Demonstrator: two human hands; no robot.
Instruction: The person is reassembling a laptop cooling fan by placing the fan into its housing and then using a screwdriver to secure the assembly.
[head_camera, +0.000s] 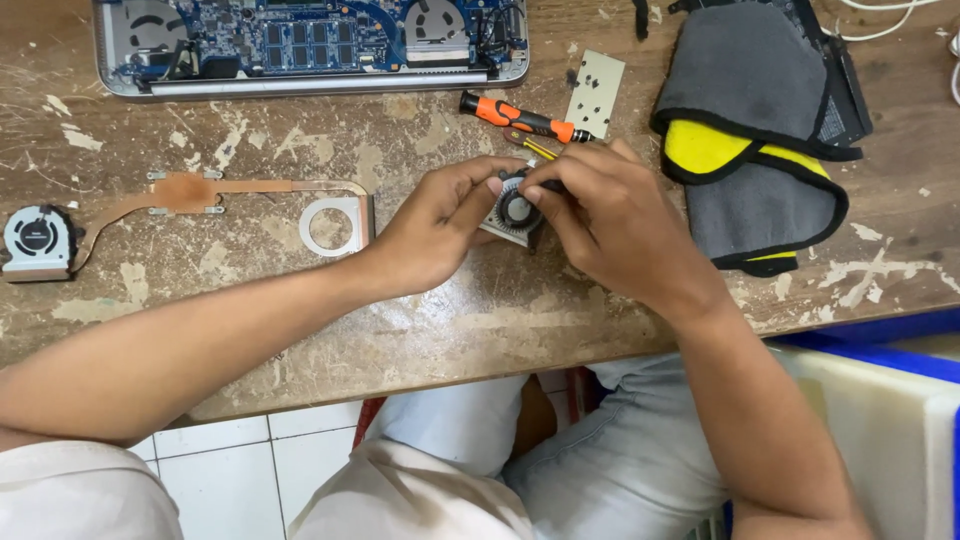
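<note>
Holding a small laptop cooling fan (516, 210) between them near the middle of the surface (450, 320), both hands are meeting just above the wood: the left hand (435, 225) is pinching the fan's left edge with thumb and fingertips, and the right hand (610, 220) is closing its grip over the fan's top and right side, hiding much of the housing. Lying just behind the hands, an orange-and-black screwdriver (520, 118) is pointing toward a small pale perforated plate (595, 93), with a yellow-tipped tool (535, 147) partly hidden under the fingers. Sitting to the right, a folded grey-and-yellow cloth (750, 140) is covering a dark object. Resting to the left, a copper heat pipe assembly (220, 200) is running to a second fan (38, 243) at the edge. Standing at the back, an opened laptop (310, 45) is showing its blue circuit board. The surface is showing worn, scratched wood with pale patches; white floor tiles (250, 450) are showing below, and a blue-and-white bin (880, 400) is standing at the right.
</note>
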